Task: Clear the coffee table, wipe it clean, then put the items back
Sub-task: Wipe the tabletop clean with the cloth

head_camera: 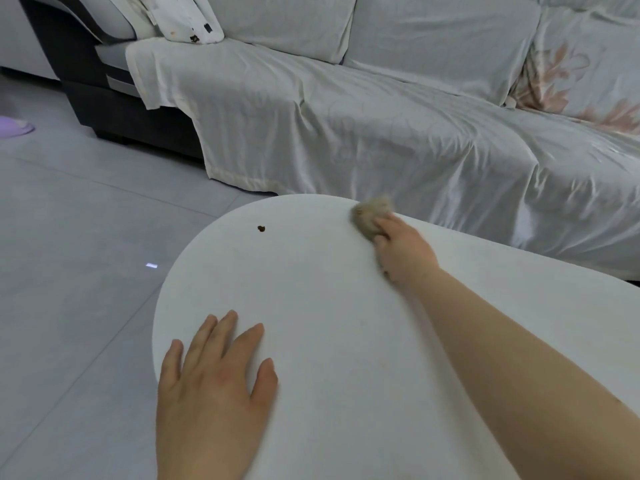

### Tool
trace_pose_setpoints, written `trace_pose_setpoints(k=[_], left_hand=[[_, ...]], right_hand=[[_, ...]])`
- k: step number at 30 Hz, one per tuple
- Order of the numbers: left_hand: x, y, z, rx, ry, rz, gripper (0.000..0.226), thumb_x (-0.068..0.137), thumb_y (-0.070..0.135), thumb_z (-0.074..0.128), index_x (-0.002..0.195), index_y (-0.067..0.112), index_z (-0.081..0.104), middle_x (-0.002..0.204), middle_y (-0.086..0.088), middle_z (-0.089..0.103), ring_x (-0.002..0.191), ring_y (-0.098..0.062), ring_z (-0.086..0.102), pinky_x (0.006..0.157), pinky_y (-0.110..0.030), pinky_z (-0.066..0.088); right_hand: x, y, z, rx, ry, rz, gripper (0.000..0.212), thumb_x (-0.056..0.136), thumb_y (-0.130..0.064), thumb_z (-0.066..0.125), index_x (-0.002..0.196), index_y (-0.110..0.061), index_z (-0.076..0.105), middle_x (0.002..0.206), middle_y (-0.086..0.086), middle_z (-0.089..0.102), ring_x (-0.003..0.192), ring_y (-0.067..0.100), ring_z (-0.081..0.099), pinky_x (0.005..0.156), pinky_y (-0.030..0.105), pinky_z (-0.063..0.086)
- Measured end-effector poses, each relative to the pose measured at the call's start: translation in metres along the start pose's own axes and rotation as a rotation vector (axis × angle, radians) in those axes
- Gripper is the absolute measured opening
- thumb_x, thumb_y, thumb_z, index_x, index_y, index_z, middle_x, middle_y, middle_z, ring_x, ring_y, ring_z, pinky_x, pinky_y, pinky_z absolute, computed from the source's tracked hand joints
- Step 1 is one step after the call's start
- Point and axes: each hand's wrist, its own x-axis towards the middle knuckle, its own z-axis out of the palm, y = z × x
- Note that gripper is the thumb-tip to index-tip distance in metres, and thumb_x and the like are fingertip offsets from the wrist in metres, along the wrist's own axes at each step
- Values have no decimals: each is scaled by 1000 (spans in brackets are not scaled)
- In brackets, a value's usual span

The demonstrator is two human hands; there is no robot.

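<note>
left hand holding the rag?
No: the left hand lies flat and empty on the coffee table, while the right hand holds the brownish rag at the far edge.

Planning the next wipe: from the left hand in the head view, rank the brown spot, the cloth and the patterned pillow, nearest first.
From the left hand:
1. Brown spot, on the table ahead.
2. Cloth, at the far edge under the right hand.
3. Patterned pillow, on the sofa's far left end.

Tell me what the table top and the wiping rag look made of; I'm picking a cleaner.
Table top: smooth, matte white, hard-looking, perhaps stone or laminate; it shows no grain. Rag in the right hand: fuzzy beige-brown cloth, blurred, so the fibre is unclear.
</note>
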Motion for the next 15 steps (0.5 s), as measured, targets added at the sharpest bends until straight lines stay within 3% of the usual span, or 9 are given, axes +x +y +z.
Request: trace_pose_setpoints(k=[3,6,10,15], left_hand=[[6,-9,-3,27,32,-23,70,67,53,16,129,33,39,150,6,25,140,-10,13,107,-25,-6],[7,-11,-2,67,50,-23,75,65,55,8,132,32,33,151,6,20,141,-10,10,105,-26,-9],[8,-11,1,66,64,-23,69,69,53,15,129,30,37,150,5,24,140,-11,12,105,-27,-8],[9,-13,1,84,67,-19,84,57,56,0,131,32,33,152,8,19,140,-8,8,104,-26,-11]], right_hand=[[10,21,-10,-44,42,222,45,93,-18,34,139,-20,35,154,4,23,136,30,29,109,38,27],[18,-4,3,-77,45,227,46,91,-16,34,137,-18,35,152,7,25,131,34,33,105,39,31],[17,-70,32,-56,14,-50,41,88,-12,39,128,-20,47,144,8,37,122,32,42,97,33,36],[-13,-135,64,16,-168,-475,44,92,-20,41,136,-25,40,154,0,25,135,25,28,109,31,24]])
